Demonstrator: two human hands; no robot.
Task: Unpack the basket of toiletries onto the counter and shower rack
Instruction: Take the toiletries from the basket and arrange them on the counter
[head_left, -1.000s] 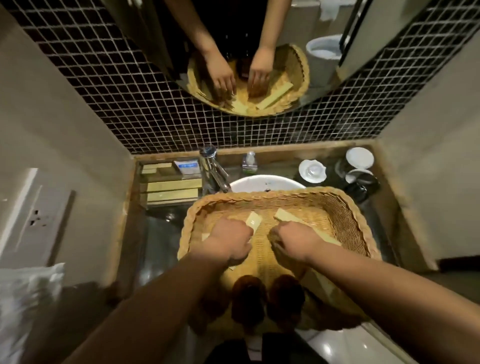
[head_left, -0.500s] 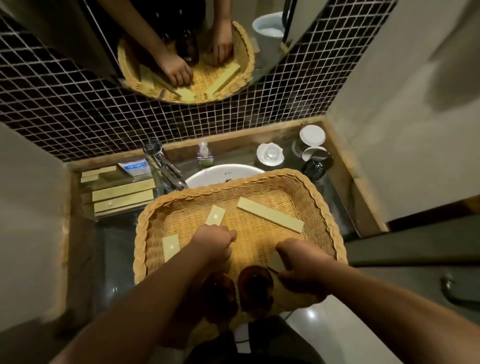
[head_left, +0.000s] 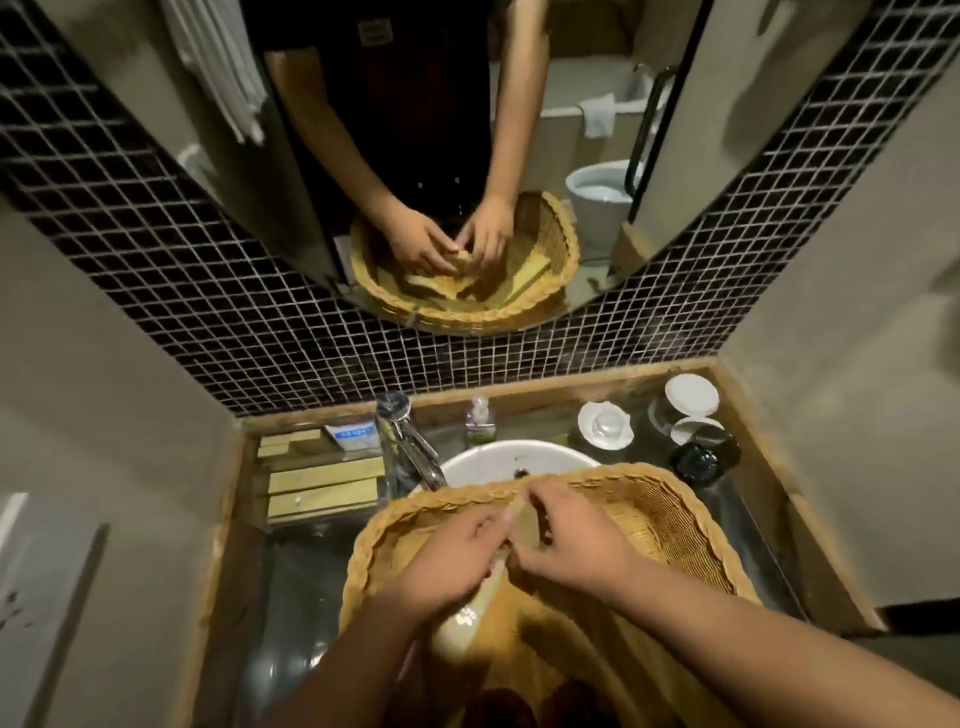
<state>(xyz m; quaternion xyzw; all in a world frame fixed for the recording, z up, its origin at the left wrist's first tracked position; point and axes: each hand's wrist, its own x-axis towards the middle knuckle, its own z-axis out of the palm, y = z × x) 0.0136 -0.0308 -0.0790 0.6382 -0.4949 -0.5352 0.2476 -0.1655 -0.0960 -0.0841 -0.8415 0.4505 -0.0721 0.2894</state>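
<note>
The wicker basket (head_left: 675, 525) is sitting across the sink on the counter (head_left: 291, 587), and I'm mid-unpack: my left hand (head_left: 447, 566) and right hand (head_left: 571, 545) both have a grip pinched on a pale flat packet (head_left: 524, 525) just above the weave. Next I'd guess it goes over by the matching yellowish boxes (head_left: 324, 486) at the left, so I need to clear the rim without snagging; the packet looks thin and light, though it's pretty blurry.

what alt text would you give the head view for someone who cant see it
Two bare hands, left hand and right hand, meet over a tan woven wicker basket, gathering pale yellow flat packets between them. The basket sits in front of a round white sink basin, with more long yellow boxes stacked on the dark counter to the left.
</note>
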